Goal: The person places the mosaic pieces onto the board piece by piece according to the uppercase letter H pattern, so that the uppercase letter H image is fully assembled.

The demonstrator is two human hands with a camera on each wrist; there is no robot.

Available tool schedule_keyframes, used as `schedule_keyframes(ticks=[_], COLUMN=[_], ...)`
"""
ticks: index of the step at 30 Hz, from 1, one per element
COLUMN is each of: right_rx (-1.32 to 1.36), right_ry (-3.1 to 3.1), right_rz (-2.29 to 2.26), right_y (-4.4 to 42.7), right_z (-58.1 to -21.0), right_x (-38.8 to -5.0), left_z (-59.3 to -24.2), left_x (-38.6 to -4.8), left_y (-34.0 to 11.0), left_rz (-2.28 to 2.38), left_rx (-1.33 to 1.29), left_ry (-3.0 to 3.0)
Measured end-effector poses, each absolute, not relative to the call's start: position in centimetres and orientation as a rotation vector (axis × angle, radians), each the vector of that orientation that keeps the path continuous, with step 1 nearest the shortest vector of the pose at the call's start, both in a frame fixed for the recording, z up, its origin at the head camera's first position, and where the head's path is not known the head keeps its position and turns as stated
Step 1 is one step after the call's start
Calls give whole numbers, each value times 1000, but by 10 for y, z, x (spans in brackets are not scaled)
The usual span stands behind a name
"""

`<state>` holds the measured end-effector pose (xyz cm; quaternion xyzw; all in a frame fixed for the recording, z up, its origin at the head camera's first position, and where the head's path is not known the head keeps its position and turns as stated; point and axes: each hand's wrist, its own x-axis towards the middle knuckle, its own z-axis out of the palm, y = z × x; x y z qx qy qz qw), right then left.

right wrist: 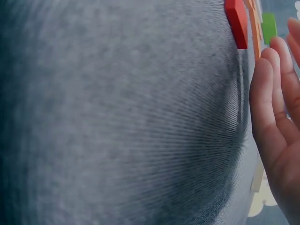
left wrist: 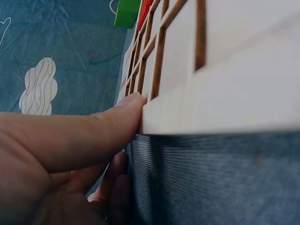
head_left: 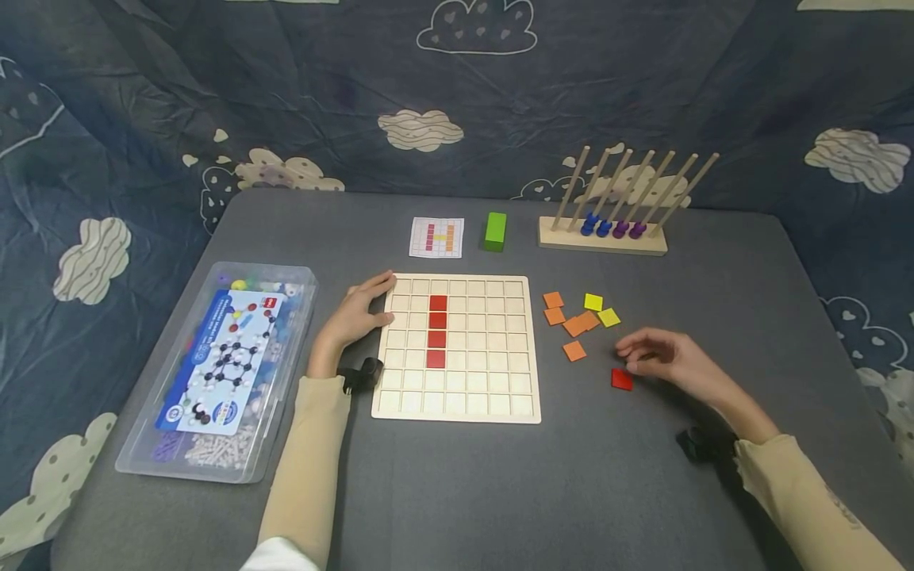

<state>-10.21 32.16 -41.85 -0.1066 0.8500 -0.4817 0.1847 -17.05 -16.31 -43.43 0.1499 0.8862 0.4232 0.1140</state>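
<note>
My left hand (head_left: 355, 316) rests against the left edge of a pale wooden grid board (head_left: 493, 381). In the left wrist view the thumb (left wrist: 105, 133) touches the board's side. Four-sided red tiles (head_left: 437, 320), several of them, form a vertical column in the grid. My right hand (head_left: 664, 357) hovers just beside a loose red tile (head_left: 622, 379) on the table, fingers loosely bent and apart from it. The right wrist view shows that red tile (right wrist: 237, 23) beyond the fingertips. Several orange tiles (head_left: 574, 350) and two yellow tiles (head_left: 593, 301) lie right of the board.
A pattern card (head_left: 436, 238) and a green block (head_left: 495, 231) lie behind the board. At the back right stands a wooden peg rack (head_left: 603, 243) with blue and purple beads. A clear plastic case (head_left: 286, 381) occupies the left of the grey table (head_left: 485, 500).
</note>
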Motion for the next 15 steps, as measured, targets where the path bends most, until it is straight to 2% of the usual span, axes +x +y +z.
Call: schedule_keyframes(ticks=[8, 15], right_rx=[-506, -552], right_ry=[2422, 2553], right_rz=[-1335, -1184], right_y=[322, 314], right_z=[-427, -426], right_x=[-98, -93], left_z=[-436, -435], left_x=[-171, -170], left_y=[-163, -163], left_rz=[1252, 1251], left_rx=[443, 449], left_ry=[2604, 2603])
